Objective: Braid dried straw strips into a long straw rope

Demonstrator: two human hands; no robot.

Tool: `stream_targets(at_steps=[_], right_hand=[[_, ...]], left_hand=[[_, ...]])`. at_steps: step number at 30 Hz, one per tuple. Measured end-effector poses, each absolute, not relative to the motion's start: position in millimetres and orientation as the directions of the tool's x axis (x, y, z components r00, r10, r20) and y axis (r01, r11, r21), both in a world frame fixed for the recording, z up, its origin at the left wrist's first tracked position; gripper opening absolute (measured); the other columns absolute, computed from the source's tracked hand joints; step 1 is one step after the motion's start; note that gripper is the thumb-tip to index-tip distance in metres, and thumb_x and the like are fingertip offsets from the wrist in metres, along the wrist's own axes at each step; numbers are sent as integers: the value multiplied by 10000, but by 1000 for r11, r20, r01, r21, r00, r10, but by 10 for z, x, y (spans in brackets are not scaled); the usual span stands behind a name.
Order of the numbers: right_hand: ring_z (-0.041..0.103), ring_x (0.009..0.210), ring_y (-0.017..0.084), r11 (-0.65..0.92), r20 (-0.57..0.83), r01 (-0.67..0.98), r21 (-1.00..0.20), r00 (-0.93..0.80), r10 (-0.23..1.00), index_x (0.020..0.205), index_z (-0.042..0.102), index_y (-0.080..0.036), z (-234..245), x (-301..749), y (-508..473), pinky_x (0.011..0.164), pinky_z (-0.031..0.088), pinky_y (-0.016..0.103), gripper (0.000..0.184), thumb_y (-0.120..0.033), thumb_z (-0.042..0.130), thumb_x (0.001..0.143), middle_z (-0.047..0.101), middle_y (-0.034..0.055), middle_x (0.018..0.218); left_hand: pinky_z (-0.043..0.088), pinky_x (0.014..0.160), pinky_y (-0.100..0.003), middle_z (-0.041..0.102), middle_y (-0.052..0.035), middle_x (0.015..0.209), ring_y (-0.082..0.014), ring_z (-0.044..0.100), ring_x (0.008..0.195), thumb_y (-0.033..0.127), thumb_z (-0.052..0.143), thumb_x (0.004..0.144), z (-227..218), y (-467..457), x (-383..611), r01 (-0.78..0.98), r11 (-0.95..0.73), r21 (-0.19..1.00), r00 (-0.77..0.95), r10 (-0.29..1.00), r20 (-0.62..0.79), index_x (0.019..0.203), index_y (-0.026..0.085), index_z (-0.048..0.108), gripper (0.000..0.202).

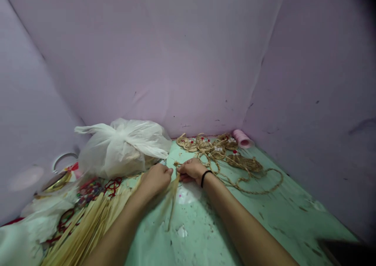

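My right hand, with a black band at its wrist, pinches pale dried straw strips near their top end. My left hand is closed just to the left of them, its fingertips mostly hidden and turned toward the strips. The strips hang down between my hands, partly blurred by motion. A short twisted end shows just beyond my fingertips. To the right of my right hand lies a twisted straw cord in loose loops, joined up with round coiled straw pieces that carry red and white beads.
A knotted white plastic bag stands at the back left. Beside my left forearm lies a bundle of flat straw strips, near colourful beads and red cord. A pink thread cone lies in the back corner of the green table.
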State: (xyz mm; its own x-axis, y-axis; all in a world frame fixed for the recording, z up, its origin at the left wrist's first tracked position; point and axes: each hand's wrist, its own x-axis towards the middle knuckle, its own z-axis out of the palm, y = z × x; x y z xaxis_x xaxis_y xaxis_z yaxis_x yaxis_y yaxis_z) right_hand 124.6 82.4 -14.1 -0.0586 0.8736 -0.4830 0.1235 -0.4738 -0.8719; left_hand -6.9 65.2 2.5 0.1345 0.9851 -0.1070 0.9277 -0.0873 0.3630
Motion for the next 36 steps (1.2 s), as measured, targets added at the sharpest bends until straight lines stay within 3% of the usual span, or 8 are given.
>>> stream_targets(at_steps=[4,6,8,12,21,29,32,36], right_hand=[[499,359,77,-499,-511,133,-856,-76,856,572,507,-108,-154,1261,840,392,456,178,131,-67,532,694,534,-8,404],[517,381,83,-494,-506,128,-860,-97,857,573,506,-112,-186,1262,855,419,469,188,127,-51,521,684,540,-6,413],[526,398,89,-483,-496,124,-867,-118,860,566,506,-117,-210,1267,861,438,475,196,132,-31,508,665,539,-7,420],[517,403,92,-463,-479,134,-876,-128,869,539,499,-130,-212,1284,855,449,472,206,147,-48,499,661,538,-5,436],[484,381,86,-448,-475,219,-867,-87,876,541,501,-133,-174,1290,861,428,456,200,109,-59,520,619,512,-16,420],[404,345,76,-432,-459,269,-861,-43,888,459,384,-167,-149,1252,852,384,399,189,242,-94,557,613,398,-46,344],[436,375,80,-440,-476,271,-856,-82,876,480,414,-157,-139,1268,853,395,399,182,200,-48,552,575,437,-42,370],[428,387,68,-414,-459,307,-857,-91,884,493,428,-152,-111,1293,846,381,375,165,187,-52,570,560,448,-50,399]], left_hand=[[259,395,-212,455,6,412,-86,373,345,247,436,694,-35,736,10,695,209,688,-8,959,-283,541,137,529,210],[213,347,-208,379,30,337,-69,285,281,228,466,659,-76,756,89,570,330,753,-4,917,-399,502,142,490,180],[178,324,-200,325,46,292,-61,253,258,185,503,603,-112,782,141,525,354,774,2,909,-417,456,150,450,160],[163,305,-186,284,68,258,-52,236,238,94,505,506,-153,845,134,535,298,791,-7,937,-349,433,149,444,110],[206,319,-197,325,35,256,-76,275,253,130,500,522,-135,872,104,635,239,734,15,947,-322,443,133,511,79],[278,432,-210,510,-37,433,-132,484,472,218,510,589,-172,875,132,876,-110,469,127,992,-5,505,125,607,159],[277,417,-206,488,-27,403,-129,473,436,227,533,581,-139,880,124,865,-49,499,109,990,-92,502,119,592,145],[255,373,-207,429,3,333,-91,359,303,152,487,606,-37,880,110,768,210,605,43,926,-376,490,119,534,129]])
